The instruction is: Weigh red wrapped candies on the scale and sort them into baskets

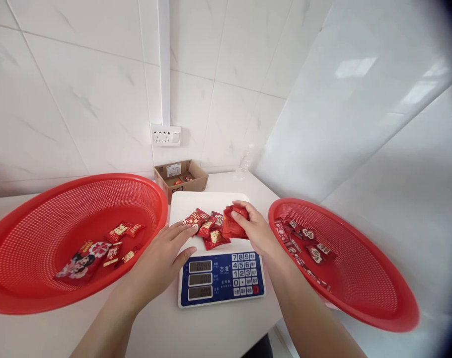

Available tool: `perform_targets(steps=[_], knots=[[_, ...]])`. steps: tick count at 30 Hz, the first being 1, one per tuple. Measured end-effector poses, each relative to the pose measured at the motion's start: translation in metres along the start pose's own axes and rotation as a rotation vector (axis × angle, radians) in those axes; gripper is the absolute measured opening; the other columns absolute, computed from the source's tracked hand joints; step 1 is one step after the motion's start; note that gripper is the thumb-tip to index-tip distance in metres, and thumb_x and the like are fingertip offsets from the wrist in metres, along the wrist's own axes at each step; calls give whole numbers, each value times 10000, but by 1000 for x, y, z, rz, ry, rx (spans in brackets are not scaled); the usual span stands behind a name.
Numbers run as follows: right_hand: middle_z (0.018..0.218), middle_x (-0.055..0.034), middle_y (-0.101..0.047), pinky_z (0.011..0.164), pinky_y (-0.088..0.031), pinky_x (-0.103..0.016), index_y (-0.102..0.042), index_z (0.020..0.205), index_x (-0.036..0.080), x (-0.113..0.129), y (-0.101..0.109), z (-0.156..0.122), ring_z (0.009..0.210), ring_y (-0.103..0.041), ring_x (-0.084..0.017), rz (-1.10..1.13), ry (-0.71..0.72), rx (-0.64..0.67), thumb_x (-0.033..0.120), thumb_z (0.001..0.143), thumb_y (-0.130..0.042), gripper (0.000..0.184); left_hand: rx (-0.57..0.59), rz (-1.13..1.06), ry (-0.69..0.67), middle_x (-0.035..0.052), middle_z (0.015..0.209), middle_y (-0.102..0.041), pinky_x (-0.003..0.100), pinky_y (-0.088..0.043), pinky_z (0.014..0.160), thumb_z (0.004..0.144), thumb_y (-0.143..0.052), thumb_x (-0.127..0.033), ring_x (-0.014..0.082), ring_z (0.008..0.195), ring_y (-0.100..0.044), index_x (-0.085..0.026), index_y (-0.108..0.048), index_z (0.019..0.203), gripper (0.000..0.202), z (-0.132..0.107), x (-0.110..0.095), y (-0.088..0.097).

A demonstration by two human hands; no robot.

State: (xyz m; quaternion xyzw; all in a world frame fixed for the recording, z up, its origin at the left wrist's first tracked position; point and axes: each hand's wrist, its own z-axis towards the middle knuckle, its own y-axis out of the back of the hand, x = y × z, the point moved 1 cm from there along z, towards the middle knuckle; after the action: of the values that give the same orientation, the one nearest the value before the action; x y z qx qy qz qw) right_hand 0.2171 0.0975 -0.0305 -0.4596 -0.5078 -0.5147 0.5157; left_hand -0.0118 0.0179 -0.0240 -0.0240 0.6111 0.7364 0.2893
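A white and blue weighing scale [222, 278] stands in the middle, with several small red snack packets [215, 241] heaped on its white pan. My right hand [254, 226] has its thumb and fingers closed round some red packets [233, 223] at the right of the heap. My left hand [170, 251] reaches over the pan's left edge, fingers stretched out. Its fingertips lie at a red packet with pale lettering [196, 219]; whether they press on it I cannot tell. Faint digits show on the scale's displays.
At the left sits a large red mesh basket [80, 186] holding several packets, one with cartoon print. Another red basket [378, 298] with packets stands at the right. Behind the scale are a small cardboard box [190, 186] and a clear object [243, 164]. A socket [166, 135] is on the tiled wall.
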Motion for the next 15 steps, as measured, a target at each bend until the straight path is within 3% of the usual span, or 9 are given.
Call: perform_targets(steps=[5, 10, 15], knots=[[922, -3, -687, 787, -533, -313, -632, 886, 218, 2, -12, -2, 854, -650, -162, 141, -115, 141, 396, 648, -755, 321, 13, -12, 2, 67, 1338, -556, 454, -426, 1031, 940, -373, -359, 245, 1249, -498, -244, -521, 1268, 378, -1, -2, 1], [840, 14, -695, 676, -544, -293, -631, 838, 216, 7, -10, 0, 751, -651, -151, 239, -157, 61, 394, 587, -797, 349, -5, -3, 22, 67, 1324, -567, 406, -476, 977, 936, -383, -366, 242, 1210, -533, -245, -528, 1266, 380, -3, -4, 6], [874, 19, -699, 696, -546, -279, -630, 857, 235, 11, 5, -6, 787, -659, -143, 322, -102, -54, 371, 608, -792, 327, -9, -7, 29, 62, 1310, -579, 387, -484, 962, 931, -395, -370, 240, 1187, -551, -244, -529, 1267, 383, -3, -3, 6]])
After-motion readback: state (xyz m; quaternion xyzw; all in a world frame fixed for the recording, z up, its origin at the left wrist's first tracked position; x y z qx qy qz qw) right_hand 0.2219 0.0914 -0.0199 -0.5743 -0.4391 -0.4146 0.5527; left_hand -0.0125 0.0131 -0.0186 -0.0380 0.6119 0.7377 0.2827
